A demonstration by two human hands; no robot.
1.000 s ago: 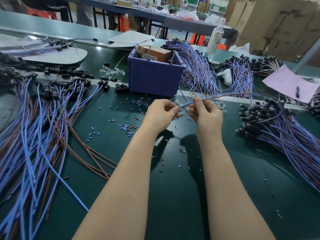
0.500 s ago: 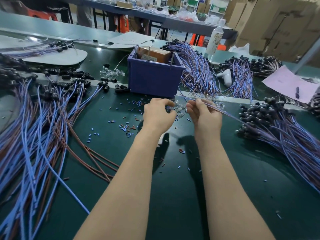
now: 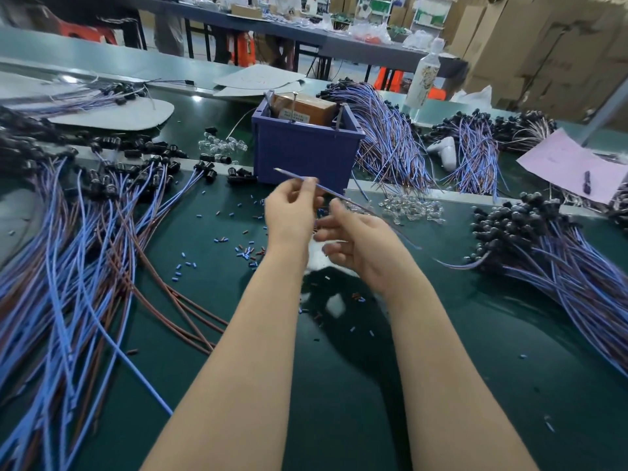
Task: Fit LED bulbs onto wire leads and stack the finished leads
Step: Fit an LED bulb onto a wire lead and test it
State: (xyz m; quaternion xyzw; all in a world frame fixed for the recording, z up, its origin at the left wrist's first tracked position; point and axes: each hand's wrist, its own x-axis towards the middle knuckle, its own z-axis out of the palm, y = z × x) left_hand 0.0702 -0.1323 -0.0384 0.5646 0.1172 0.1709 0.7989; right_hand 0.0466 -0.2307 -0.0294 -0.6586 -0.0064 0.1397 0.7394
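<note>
Left hand (image 3: 292, 212) pinches a lead (image 3: 289, 175), right hand (image 3: 356, 239) slack and empty; stack (image 3: 68, 249) to their left looks large, pile (image 3: 560, 253) and bulbs (image 3: 411, 207) rightward await fitting: judged midway.

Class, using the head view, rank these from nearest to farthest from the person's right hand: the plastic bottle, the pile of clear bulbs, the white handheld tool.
From the right hand:
1. pile of clear bulbs, just ahead and to its right.
2. white handheld tool, farther back on the right.
3. plastic bottle, standing farthest back.
</note>
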